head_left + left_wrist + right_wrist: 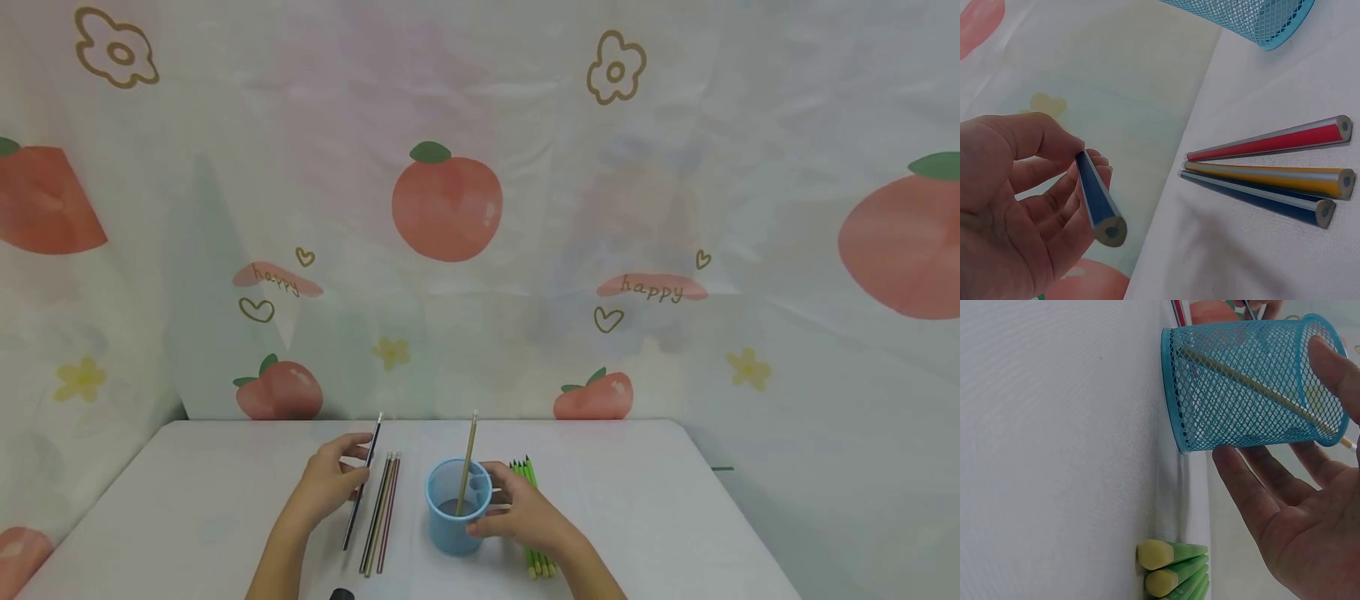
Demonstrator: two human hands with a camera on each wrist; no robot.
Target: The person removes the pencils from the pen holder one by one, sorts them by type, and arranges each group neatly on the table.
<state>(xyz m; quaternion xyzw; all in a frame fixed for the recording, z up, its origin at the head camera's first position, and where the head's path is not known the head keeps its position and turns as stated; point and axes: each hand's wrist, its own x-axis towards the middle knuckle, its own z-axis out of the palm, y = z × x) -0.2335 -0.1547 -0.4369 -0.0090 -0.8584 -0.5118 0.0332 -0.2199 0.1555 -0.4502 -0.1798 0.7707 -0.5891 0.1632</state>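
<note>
My left hand [330, 479] pinches a dark blue pencil [1099, 197] with silver stripes between thumb and fingers. It is held aslant, its unsharpened end low and toward me, left of a row on the table: a red pencil [1285, 139], a yellow pencil [1279, 175] and another dark blue pencil [1260, 198]. My right hand [528, 512] holds the right side of a light blue mesh pen cup [453, 537], thumb near the rim and fingers along its wall. The cup stands upright on the table. One yellow pencil [468, 462] leans inside it, its top above the rim.
Several green pencils [542, 562] lie side by side right of the cup, partly under my right forearm. A small black object [342, 594] shows at the bottom edge of the head view. Behind the white table [645, 500] hangs a printed fabric backdrop [510, 333].
</note>
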